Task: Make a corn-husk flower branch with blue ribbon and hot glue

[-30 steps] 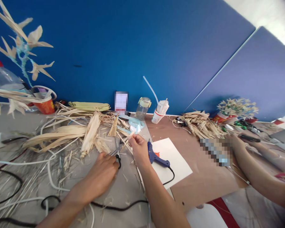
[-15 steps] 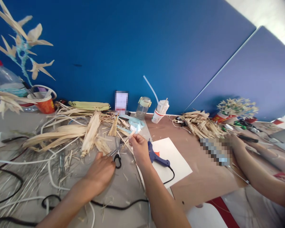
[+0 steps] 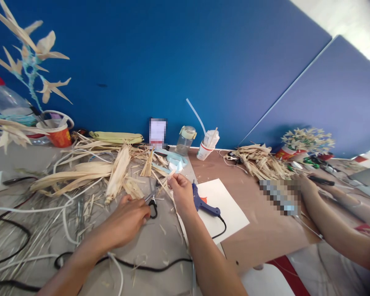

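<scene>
My left hand (image 3: 128, 220) is low over the table, its thumb raised apart from the other fingers, and no held thing shows in it. Its fingertips are beside the black handle of a pair of scissors (image 3: 153, 209), which lies on the table. With thumb and forefinger pinched, my right hand (image 3: 181, 192) is closed; whatever is in the pinch is too small to make out. Just right of that hand, a blue hot glue gun (image 3: 207, 206) rests on a white sheet of paper (image 3: 232, 218). Dried corn husks (image 3: 119, 174) lie beyond my left hand.
Cables (image 3: 154, 269) run across the table at left. Behind stand a phone (image 3: 158, 131), a clear bottle (image 3: 185, 142) and a paper cup (image 3: 205, 151). Husk flowers (image 3: 46, 45) rise at left. A co-worker's arms (image 3: 333, 222) reach in from the right beside a husk pile (image 3: 262, 162).
My left hand has shifted slightly left and its thumb has lifted away from the scissors. My right hand keeps its pinch in nearly the same place.
</scene>
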The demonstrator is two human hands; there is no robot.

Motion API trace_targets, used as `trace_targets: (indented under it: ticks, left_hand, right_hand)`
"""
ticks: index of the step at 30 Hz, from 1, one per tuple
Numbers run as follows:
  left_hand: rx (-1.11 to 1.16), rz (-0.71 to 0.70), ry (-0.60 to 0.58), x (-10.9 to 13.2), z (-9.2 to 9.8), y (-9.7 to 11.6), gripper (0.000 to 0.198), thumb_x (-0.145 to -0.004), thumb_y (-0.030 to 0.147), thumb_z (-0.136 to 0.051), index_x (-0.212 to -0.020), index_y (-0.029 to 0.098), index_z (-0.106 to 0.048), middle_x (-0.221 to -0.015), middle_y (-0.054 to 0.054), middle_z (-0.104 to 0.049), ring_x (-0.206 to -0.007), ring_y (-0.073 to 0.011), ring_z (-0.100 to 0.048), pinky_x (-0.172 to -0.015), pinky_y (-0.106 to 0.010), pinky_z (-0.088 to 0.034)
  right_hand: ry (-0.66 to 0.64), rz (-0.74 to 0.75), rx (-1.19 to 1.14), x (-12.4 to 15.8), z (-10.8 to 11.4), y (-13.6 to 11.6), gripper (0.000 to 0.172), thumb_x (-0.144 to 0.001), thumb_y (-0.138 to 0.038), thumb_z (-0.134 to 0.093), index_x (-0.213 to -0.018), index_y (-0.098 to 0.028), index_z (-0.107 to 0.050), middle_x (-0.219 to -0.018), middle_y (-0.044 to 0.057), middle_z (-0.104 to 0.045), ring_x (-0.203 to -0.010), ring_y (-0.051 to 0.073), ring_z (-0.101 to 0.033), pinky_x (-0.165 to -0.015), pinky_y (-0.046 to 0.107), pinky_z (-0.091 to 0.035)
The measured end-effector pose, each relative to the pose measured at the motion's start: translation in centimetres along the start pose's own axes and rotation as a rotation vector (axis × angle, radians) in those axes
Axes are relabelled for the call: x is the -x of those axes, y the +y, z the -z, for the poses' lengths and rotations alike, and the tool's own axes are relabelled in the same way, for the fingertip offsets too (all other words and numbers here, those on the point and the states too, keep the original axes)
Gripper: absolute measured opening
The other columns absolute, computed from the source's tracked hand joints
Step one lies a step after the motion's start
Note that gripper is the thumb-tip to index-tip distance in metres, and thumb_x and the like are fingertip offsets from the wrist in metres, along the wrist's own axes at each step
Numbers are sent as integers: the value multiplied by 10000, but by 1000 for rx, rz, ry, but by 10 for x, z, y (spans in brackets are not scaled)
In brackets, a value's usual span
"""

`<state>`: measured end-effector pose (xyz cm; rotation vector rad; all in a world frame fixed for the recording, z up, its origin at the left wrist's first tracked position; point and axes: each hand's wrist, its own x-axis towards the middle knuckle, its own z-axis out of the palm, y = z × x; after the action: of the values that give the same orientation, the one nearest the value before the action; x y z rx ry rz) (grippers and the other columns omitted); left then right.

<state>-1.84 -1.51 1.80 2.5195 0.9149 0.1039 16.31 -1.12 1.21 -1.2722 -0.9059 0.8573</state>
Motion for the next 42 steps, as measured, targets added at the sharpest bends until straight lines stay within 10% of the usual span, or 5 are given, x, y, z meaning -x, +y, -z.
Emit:
trace_targets:
  ticks: [18,25,33,42]
  left_hand:
    - [-68,-51,-8,-1,1,9,247,-791,113,-404,-639,172,-590,-699,-56,-633,-705,-201,-560,-817,-413,-318]
    - [460,94,300,-3,22,-6,156,-853,289,-408,-763,197,-497,-808,-14,-566,-771,-164,-505,-725,-296,-398]
    - [1083,121,258,-18,-2,-12,334,-775,335,-583,-1060,201,-472,-716,39,-516,-659,-126,-501,-656,-281,-409]
    - [1288,258,212,-18,-2,-12,276,-721,370,-662,-877,153,-593,-690,16,-573,-577,-103,-500,-619,-272,-388]
  right_hand:
    - [-5,7,9,-2,1,7,189,-704,-306,-575,-575,-179,-522,-537,-53,-451,-529,99,-366,-541,236,-308]
    - [13,7,28,-2,1,5,184,-713,-311,-551,-584,-183,-525,-542,-44,-455,-536,105,-379,-543,232,-324]
    - [-66,-17,9,3,-8,6,214,-709,-335,-570,-576,-182,-499,-518,-58,-419,-500,92,-338,-509,231,-274]
    - [-106,0,-5,5,-9,4,212,-703,-330,-575,-573,-183,-494,-507,-65,-406,-487,86,-329,-489,225,-269]
